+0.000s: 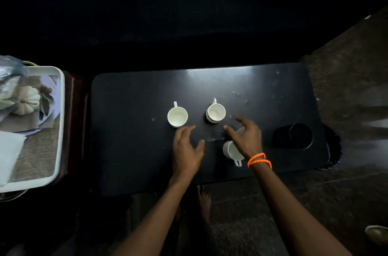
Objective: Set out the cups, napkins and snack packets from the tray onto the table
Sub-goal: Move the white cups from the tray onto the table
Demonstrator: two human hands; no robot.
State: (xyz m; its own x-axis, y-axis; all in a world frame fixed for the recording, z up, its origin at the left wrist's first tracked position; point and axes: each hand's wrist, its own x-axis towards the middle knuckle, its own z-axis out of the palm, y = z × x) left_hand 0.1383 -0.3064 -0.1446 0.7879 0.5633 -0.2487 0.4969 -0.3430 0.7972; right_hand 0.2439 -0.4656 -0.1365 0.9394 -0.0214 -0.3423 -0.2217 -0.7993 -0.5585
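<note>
Three white cups stood on the dark table. The left cup and the middle cup sat upright side by side toward the far half, handles pointing away. The near cup stood closer to the person, handle toward the near edge, partly hidden under the right hand.

That hand hovered over the near cup with fingers spread and loosely curled; whether it gripped the rim or merely hung above it could not be told. An orange bracelet circled its wrist. The left hand was open and empty, fingers relaxed, low over bare table just near of the left cup.

So the cups looked done — all three were off the tray, which sat well to the left on a separate stand. Napkins and packets remained. On the tray lay a pale folded napkin at its near end, a printed sheet with a pumpkin picture, and something in clear plastic at the far corner, possibly a snack packet.

No brand or writing could be read anywhere; the light was too dim.
</note>
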